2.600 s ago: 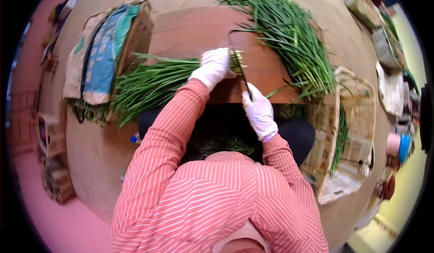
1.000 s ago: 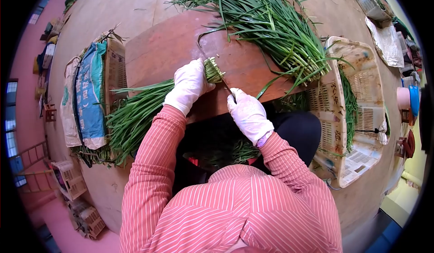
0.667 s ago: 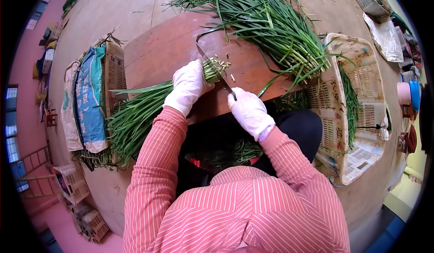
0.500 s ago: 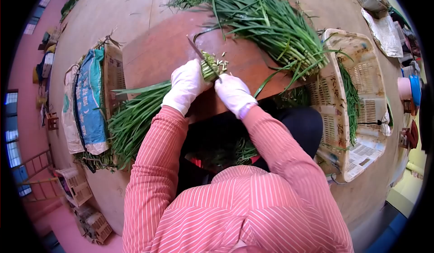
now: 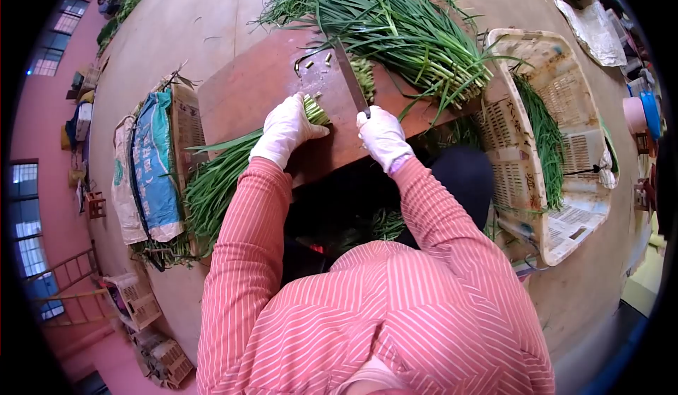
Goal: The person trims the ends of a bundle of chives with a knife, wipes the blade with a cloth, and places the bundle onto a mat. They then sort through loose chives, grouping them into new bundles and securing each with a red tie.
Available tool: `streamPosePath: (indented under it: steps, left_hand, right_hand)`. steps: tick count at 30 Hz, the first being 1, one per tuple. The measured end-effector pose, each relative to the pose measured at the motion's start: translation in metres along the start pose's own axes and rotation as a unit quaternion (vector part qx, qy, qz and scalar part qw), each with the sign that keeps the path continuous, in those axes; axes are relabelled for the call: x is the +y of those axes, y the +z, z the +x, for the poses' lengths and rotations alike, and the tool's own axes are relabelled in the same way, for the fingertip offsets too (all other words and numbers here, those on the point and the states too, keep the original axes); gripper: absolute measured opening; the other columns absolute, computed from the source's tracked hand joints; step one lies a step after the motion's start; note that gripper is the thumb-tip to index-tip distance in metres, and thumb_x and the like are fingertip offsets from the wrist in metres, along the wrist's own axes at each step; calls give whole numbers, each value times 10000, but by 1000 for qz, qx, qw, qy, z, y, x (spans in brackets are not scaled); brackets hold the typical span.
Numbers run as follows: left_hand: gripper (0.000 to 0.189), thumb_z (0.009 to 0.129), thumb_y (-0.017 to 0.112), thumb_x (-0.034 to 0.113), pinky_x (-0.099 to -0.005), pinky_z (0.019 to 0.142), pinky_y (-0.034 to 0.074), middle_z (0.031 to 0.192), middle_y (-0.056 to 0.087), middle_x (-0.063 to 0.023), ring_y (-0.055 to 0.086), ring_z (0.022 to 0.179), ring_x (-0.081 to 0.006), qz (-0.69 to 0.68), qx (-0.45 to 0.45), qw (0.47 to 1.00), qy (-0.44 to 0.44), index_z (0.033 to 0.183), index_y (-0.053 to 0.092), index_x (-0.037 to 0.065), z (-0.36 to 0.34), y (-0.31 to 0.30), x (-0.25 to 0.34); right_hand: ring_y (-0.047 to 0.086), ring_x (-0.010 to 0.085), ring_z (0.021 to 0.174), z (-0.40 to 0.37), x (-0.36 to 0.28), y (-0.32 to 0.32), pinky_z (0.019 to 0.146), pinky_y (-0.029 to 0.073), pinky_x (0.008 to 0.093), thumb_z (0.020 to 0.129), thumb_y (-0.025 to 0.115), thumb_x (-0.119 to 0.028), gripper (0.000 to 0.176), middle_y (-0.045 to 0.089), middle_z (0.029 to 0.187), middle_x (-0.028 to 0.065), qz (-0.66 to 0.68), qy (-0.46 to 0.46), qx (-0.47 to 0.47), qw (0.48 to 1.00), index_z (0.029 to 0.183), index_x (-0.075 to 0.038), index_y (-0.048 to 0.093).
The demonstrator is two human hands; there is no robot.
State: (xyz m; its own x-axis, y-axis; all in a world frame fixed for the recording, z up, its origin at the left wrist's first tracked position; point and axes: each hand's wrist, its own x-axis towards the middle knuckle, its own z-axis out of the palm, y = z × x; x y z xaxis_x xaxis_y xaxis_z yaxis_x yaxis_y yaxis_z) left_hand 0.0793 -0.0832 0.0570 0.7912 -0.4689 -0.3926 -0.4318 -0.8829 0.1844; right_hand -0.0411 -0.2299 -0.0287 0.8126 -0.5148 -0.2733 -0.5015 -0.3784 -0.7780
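Note:
My left hand (image 5: 286, 132), in a white glove, is closed around a bunch of garlic chives (image 5: 224, 183). The pale cut ends poke out past the fingers, while the long leaves hang off the board's left side. In my gloved right hand (image 5: 385, 139) is the handle of a knife (image 5: 346, 73), its broad blade pointing away from me over the reddish-brown board (image 5: 244, 84). Chopped stem pieces (image 5: 363, 77) lie just right of the blade, and a few loose bits (image 5: 311, 63) are scattered to its left. A large heap of chives (image 5: 402, 27) covers the board's far right.
A stained plastic crate (image 5: 510, 140) with some greens inside stands at the right. At the left, blue and white sacks (image 5: 152, 169) drape over another crate (image 5: 186, 123). Smaller crates (image 5: 134, 302) sit at lower left on the concrete floor (image 5: 191, 34).
The knife has moved right, away from the bunch, and chopped stems now lie beyond the blade. My hands have drawn apart. The view has shifted slightly.

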Motion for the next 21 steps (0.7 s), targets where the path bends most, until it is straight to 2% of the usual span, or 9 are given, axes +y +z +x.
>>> streamPosePath:
  steps: [2,4,6,8,10,12,18,20,21]
  left_hand:
    - [1038,593,888,405,-374,1012,447,1248,610,-223,581,1186,-329,-80,-22,993,87,1421,405,8,11,3,-16]
    - [1222,556,926,373,-362,1094,372,1392,479,-268,475,1306,-339,-176,-81,978,72,1496,252,-23,12,-17,-20]
    - [1259,543,935,360,-370,1105,364,1413,456,-269,463,1316,-347,-122,-14,991,54,1505,221,-26,9,-19,-21]
    - [1268,528,942,341,-378,1114,359,1423,439,-280,458,1317,-367,-12,21,995,96,1505,221,-25,-4,-10,-16]
    - [1242,532,937,324,-369,1115,360,1427,437,-275,453,1321,-362,4,18,997,74,1496,239,-32,-14,-6,-5]
    - [1133,577,906,331,-371,1030,436,1317,575,-204,560,1218,-327,-5,-11,1000,5,1494,303,47,-17,-8,2]
    - [1027,610,883,334,-378,993,460,1278,606,-188,588,1179,-326,-17,16,1000,9,1461,371,73,-8,0,-8]
    - [1004,619,879,330,-372,993,459,1272,612,-180,593,1173,-319,-25,-1,1000,5,1454,382,76,-2,-1,-9]
    - [981,628,875,327,-367,992,459,1265,617,-171,597,1166,-312,-32,-15,999,4,1446,393,79,0,-3,-10]
  right_hand:
    - [654,313,687,-18,-6,-17,670,516,437,953,520,-331,323,669,760,144,-30,-38,-41,998,946,-21,610]
    - [649,351,720,-25,-9,-24,685,512,456,952,524,-325,317,671,794,168,-58,-60,-16,996,950,-19,609]
    - [644,389,753,-28,-10,-27,701,509,475,951,527,-318,312,673,828,191,-86,-81,5,993,953,-18,609]
    - [628,425,834,-25,-18,-25,738,491,507,946,529,-304,299,665,881,224,-93,-98,62,989,969,-18,613]
    - [642,431,845,-22,-25,-23,766,501,515,941,532,-303,294,672,877,231,-83,-98,34,991,934,-21,615]
    - [643,428,864,-20,-24,-18,781,502,507,938,531,-297,286,678,896,225,-56,-149,-28,987,959,-28,625]
    - [629,402,878,-11,-25,-11,786,487,476,942,519,-272,278,665,886,207,-55,-117,-119,984,975,-12,610]
    - [639,353,804,-12,-37,-15,750,494,447,948,516,-272,284,659,837,180,-84,-87,-162,979,972,-2,601]
    - [672,351,832,-6,-35,-11,739,535,441,905,552,-254,268,684,898,203,-23,-31,-183,982,1007,-21,637]
